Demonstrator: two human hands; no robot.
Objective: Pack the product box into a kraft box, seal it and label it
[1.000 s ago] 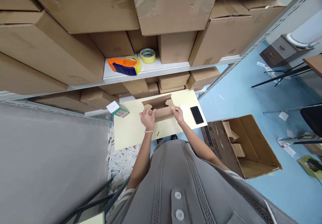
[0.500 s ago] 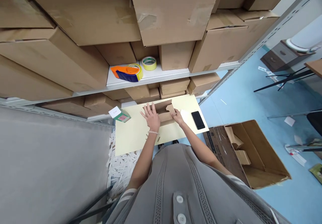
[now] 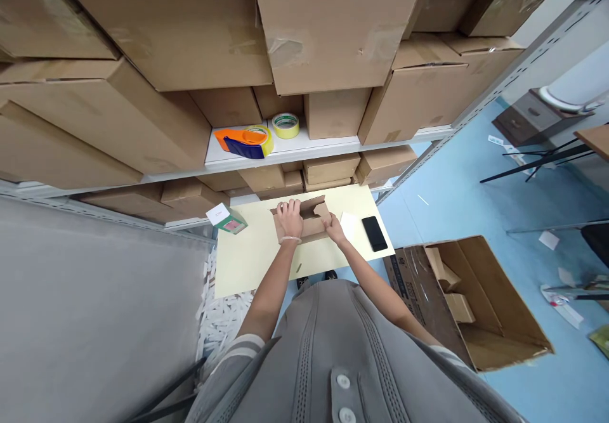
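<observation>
A small brown cardboard box [image 3: 313, 226], its top side unclosed, rests on the pale yellow tabletop [image 3: 242, 245] in front of me. My left hand [image 3: 290, 219] is at its left end, with the fingers curled over the wall; the palm hides part of the box. At the right end my right hand [image 3: 335, 228] pinches the end flap and side between thumb and fingers. A green and white small carton [image 3: 227, 218] stands to the left. Right of the box lie a white paper [image 3: 349, 223] and a black phone [image 3: 374, 233].
Behind the table rises a shelf [image 3: 333, 147] stacked with cardboard boxes. It holds an orange and blue tape dispenser [image 3: 245, 142] and a tape roll [image 3: 285, 125]. A large carton [image 3: 495, 302] stands on the floor at right. White paper strips [image 3: 223, 321] lie at lower left.
My left hand has gone from spread fingers to fingers curled over the box's left end. The right hand keeps its hold at the right end. The view has shifted slightly.
</observation>
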